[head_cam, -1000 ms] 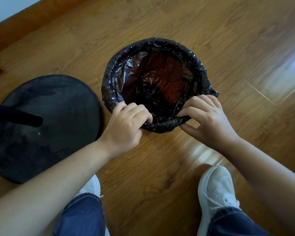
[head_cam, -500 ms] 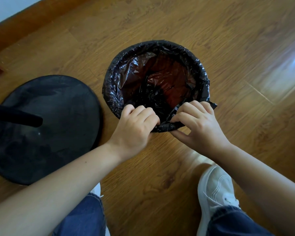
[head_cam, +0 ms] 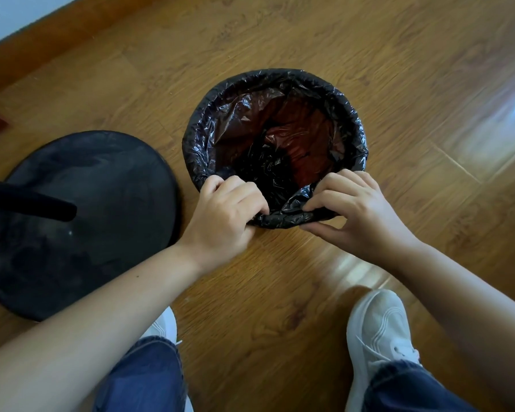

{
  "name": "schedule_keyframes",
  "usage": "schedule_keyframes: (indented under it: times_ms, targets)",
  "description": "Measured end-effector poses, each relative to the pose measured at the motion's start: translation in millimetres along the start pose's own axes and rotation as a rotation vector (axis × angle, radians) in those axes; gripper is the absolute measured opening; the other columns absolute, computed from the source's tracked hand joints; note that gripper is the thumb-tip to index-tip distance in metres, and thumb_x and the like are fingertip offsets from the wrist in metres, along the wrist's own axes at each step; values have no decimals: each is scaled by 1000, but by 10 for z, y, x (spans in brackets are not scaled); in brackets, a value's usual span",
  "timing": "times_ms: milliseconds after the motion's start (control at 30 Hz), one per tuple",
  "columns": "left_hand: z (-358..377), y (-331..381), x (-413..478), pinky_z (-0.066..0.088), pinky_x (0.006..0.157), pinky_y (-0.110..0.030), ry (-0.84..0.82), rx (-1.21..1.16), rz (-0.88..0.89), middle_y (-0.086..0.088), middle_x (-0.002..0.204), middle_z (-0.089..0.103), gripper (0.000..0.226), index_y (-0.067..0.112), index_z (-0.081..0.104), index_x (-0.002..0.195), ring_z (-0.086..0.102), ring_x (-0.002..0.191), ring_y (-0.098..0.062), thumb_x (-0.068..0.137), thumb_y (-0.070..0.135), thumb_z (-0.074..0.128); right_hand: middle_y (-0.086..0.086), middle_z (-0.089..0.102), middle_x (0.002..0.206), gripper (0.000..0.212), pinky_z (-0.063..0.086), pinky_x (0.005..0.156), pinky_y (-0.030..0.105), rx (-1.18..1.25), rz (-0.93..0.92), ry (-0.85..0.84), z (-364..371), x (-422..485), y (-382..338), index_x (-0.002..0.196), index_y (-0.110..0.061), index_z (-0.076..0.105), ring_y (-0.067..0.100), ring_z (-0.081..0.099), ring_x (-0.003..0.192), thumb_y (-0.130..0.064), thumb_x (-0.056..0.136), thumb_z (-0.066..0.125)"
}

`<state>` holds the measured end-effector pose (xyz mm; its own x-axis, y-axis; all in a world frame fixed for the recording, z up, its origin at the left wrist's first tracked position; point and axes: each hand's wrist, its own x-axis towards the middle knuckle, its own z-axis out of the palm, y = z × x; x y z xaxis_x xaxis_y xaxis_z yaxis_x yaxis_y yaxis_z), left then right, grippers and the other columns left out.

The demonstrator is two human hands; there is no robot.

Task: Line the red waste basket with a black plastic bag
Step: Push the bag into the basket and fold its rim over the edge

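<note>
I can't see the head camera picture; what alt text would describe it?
Seen from above, a person's left hand and right hand pinch the near edge of a black plastic bag folded over the rim of a red waste basket on a wooden floor. A round black base sits left; white sneakers below.

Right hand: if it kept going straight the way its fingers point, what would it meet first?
The right hand points leftward along the near rim, pinching the black plastic bag. Past that fold, it would likely meet the left hand, though depth is uncertain.
</note>
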<state>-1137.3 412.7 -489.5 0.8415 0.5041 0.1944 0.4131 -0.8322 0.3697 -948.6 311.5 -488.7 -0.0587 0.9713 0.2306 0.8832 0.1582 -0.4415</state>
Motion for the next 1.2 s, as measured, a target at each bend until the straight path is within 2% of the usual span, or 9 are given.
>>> schedule_keyframes:
  times_ms: [100,200,400,500,600,767,900,1067,1200]
  targets:
    - [-9,12,0,28,78,-31,-3,-11,-1,0,86,64,15,12,64,86,56,85,-22,72,14,68,4,61,80,23,38,72,35,12,33,22,21,19,-23,81,-12,68,24,55,73,-33,71,70]
    - [-13,88,25,29,81,-31,-5,-32,29,0,95,64,26,13,63,97,54,92,-20,78,31,65,5,62,80,23,37,71,35,23,70,55,31,54,-57,81,-11,67,24,55,73,-32,72,69]
    - [16,169,48,31,72,-31,16,-75,27,-4,84,64,9,7,65,88,56,77,-23,79,8,68,5,61,79,21,41,68,39,-31,11,47,49,63,-127,81,-10,66,26,56,72,-29,73,69]
    - [24,134,15,29,71,-28,15,-107,-10,-4,82,63,14,7,65,85,55,75,-22,74,0,69,5,62,81,21,40,71,39,-62,-21,40,16,43,-74,83,-12,67,26,56,74,-30,74,68]
    - [25,82,1,27,71,-27,26,-104,-39,-2,82,63,19,8,63,82,53,74,-20,67,-4,61,5,63,82,18,35,76,34,-83,5,53,-9,24,0,82,-12,68,26,58,76,-28,74,67]
    - [43,37,-10,26,72,-27,34,-109,-63,-1,81,61,24,9,60,80,49,73,-17,63,-6,55,5,63,83,11,33,75,32,-88,46,88,-24,11,71,81,-12,68,27,58,79,-19,74,63]
    - [19,7,6,25,74,-25,26,-84,-46,-3,81,61,21,8,61,81,51,74,-19,64,-3,57,4,63,82,15,32,74,32,-92,57,110,9,14,55,81,-12,67,27,57,78,-22,77,56]
    - [19,67,-1,30,80,-31,14,-44,17,-3,90,63,25,10,64,94,56,84,-22,75,26,65,5,62,82,12,29,75,28,-87,102,147,70,24,-15,81,-11,67,26,56,77,-20,75,61]
    - [46,122,18,33,76,-34,27,-73,16,-3,87,64,16,10,66,92,57,81,-22,79,20,68,6,61,85,25,32,78,32,-53,70,111,75,-7,-48,86,-10,66,26,55,79,-30,71,72]
